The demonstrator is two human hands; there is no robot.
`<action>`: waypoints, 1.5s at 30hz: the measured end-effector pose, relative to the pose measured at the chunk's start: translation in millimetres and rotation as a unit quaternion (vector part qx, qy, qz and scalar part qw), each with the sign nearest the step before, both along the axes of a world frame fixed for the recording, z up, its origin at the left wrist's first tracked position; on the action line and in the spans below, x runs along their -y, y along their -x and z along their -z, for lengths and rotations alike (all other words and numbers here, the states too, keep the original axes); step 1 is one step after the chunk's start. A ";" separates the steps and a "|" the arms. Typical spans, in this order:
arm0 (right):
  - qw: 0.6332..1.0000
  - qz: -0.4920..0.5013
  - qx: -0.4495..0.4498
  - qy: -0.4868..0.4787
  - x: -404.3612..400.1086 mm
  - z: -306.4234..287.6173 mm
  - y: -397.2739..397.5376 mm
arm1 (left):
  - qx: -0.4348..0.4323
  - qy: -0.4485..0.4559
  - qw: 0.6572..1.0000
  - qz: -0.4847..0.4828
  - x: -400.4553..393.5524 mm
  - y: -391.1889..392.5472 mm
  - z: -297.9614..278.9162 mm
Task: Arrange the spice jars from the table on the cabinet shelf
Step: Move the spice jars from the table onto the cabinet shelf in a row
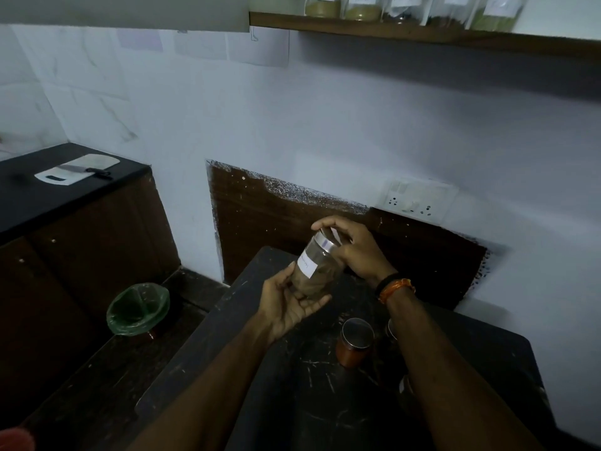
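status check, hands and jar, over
Left hand under the spice jar, right hand on its lid. Jar tilted above table. Shelf above, path open.

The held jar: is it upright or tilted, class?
Tilted. The jar leans with its metal lid up and to the right, between left hand and right hand.

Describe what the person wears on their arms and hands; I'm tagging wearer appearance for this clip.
Both forearms are bare, with no sleeves in view, and neither hand is gloved. The right hand has a black band and an orange thread bracelet side by side at the wrist. The left hand and its wrist show nothing worn.
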State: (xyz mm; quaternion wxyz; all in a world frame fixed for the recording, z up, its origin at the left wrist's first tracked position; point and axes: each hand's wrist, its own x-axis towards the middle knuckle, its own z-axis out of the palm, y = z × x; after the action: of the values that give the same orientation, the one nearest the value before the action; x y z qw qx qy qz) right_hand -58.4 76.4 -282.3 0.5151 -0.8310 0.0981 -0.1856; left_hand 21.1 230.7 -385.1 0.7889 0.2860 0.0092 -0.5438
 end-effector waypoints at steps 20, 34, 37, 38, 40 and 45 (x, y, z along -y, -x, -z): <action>0.984 0.066 0.131 -0.105 20.1 -71.8 21.4 | 0.097 0.159 0.981 -0.063 49.3 37.4 -92.7; 0.971 0.132 0.186 -0.067 45.5 -137.6 53.1 | 0.128 0.200 0.970 -0.046 94.1 59.1 -154.2; 0.970 0.147 0.186 -0.051 56.7 -158.2 60.7 | 0.134 0.211 0.967 -0.040 108.9 64.0 -172.1; 0.970 0.152 0.183 -0.044 59.8 -165.9 62.9 | 0.134 0.218 0.966 -0.039 114.1 65.0 -178.9; 0.968 0.170 0.181 -0.026 66.2 -182.1 68.4 | 0.140 0.224 0.964 -0.036 124.4 66.0 -191.4; 0.965 0.191 0.176 0.025 81.8 -220.2 82.2 | 0.167 0.238 0.957 -0.020 148.3 66.2 -220.2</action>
State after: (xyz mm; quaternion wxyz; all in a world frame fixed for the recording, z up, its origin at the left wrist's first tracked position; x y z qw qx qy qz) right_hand -140.6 -5.4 -62.1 0.4582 -0.7640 0.1580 -0.4259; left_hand -45.1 82.5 -165.0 0.8350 0.1769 -0.2466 -0.4589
